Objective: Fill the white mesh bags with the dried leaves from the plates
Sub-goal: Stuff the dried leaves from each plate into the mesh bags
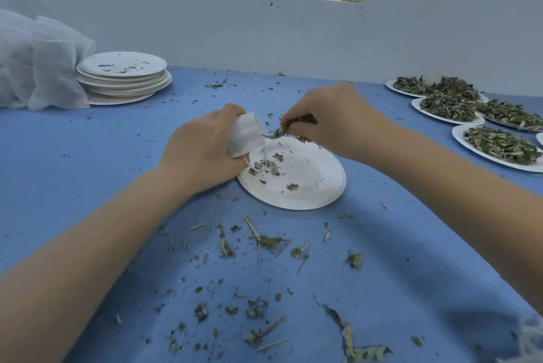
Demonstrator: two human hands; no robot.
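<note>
My left hand (202, 148) grips a small white mesh bag (245, 136), its mouth turned to the right over the near-left rim of a white paper plate (317, 186). A thin drawstring hangs from the bag onto the plate. My right hand (332, 118) pinches a clump of dried leaves (296, 124) just right of the bag's mouth, above the plate's far edge. Only a few leaf bits (269, 167) lie on that plate.
Several plates heaped with dried leaves (449, 105) stand at the right. A stack of used white plates (123, 77) sits at the back left beside a pile of white mesh fabric (38, 63). Leaf crumbs (273, 242) litter the blue table (88, 157).
</note>
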